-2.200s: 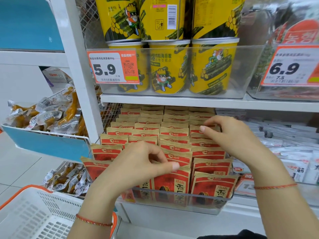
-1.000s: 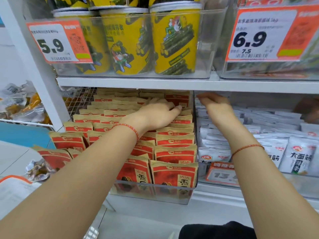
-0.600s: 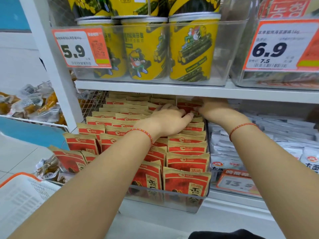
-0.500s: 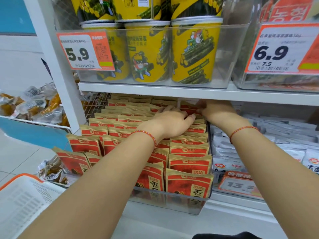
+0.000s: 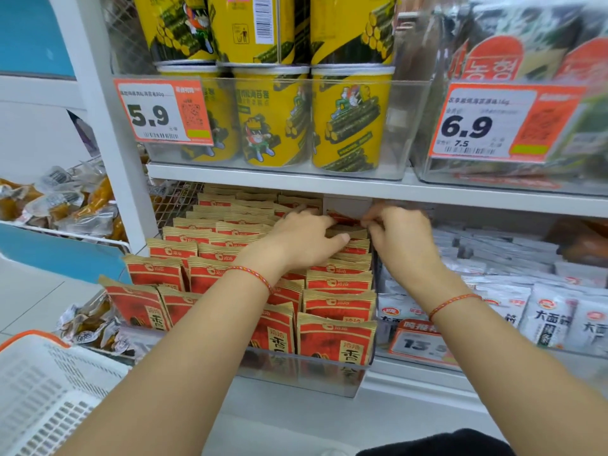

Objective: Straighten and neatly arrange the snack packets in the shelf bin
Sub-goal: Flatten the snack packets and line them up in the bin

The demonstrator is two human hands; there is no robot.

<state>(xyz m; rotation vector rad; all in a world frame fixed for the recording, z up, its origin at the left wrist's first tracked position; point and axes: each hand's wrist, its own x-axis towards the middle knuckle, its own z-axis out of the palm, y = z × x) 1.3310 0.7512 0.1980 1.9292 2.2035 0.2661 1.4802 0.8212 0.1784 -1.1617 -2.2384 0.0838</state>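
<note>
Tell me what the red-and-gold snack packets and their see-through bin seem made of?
Red-and-gold snack packets: probably matte printed plastic film, judging by flat crimped tops. See-through bin: likely rigid clear plastic; packets show through its glossy front wall.

White metal shelving under even shop light; pale tiled floor lower left, blue panel upper left, white post upright beside wire mesh backing.
</note>
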